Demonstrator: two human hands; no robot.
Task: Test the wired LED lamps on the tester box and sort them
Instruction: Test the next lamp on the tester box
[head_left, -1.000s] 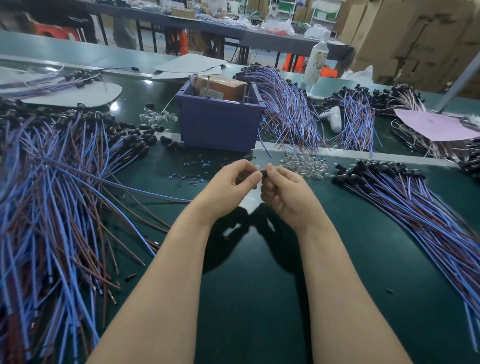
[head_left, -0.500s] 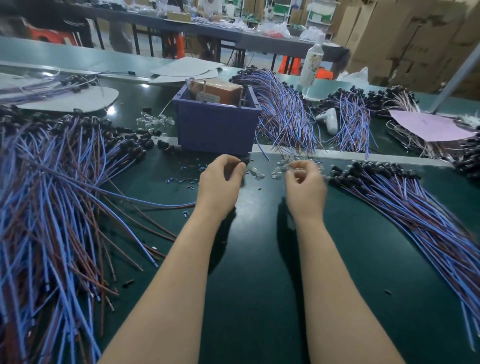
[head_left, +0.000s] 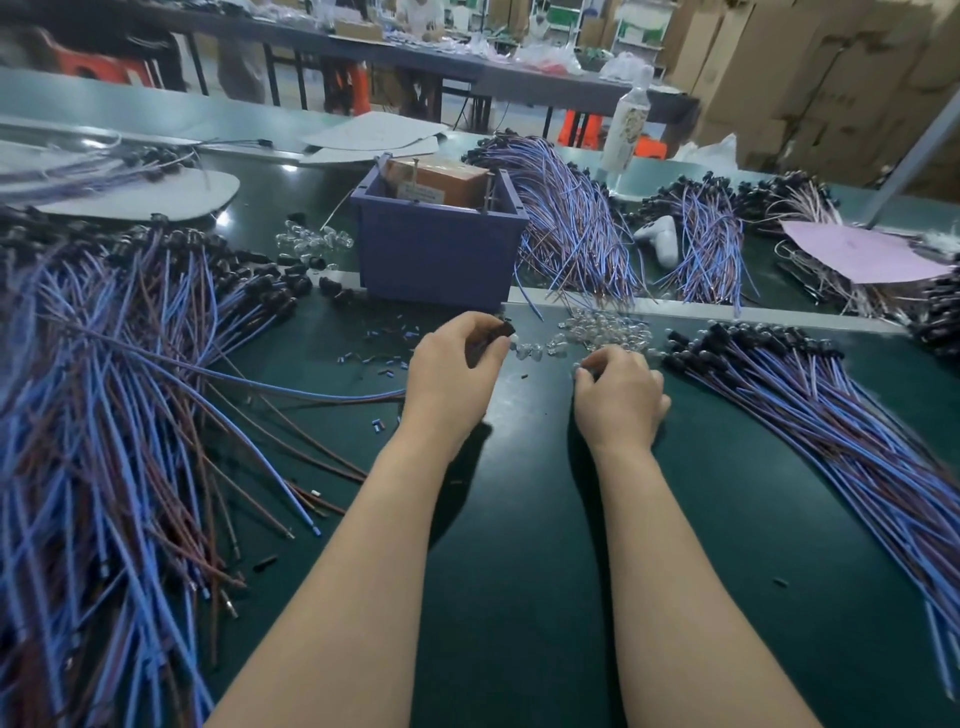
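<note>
1. The left hand (head_left: 452, 374) is curled, thumb and fingers pinching one black lamp head (head_left: 505, 329) that sticks out past the fingertips. One blue and one brown wire (head_left: 322, 397) run out from under this hand to its left.
2. The right hand (head_left: 618, 400) is knuckles-up with its fingers curled down at the near edge of a cluster of clear bulbs (head_left: 605, 330). Something clear glints at its fingertips (head_left: 581, 371), but it cannot be told whether they pinch a bulb.
3. One blue bin (head_left: 436, 260) stands just beyond the left hand, and one brown box (head_left: 439, 176) sits inside it.
4. A second, smaller bulb cluster (head_left: 311, 240) lies beyond and left of the left hand.
5. At least five heaps of wired lamps lie on the table (head_left: 519, 545). The largest (head_left: 104, 389) is left of the left hand, and another (head_left: 831, 415) is right of the right hand.
6. The lamps in each heap are too tangled to count. The frame edges cut off the two nearest heaps.
</note>
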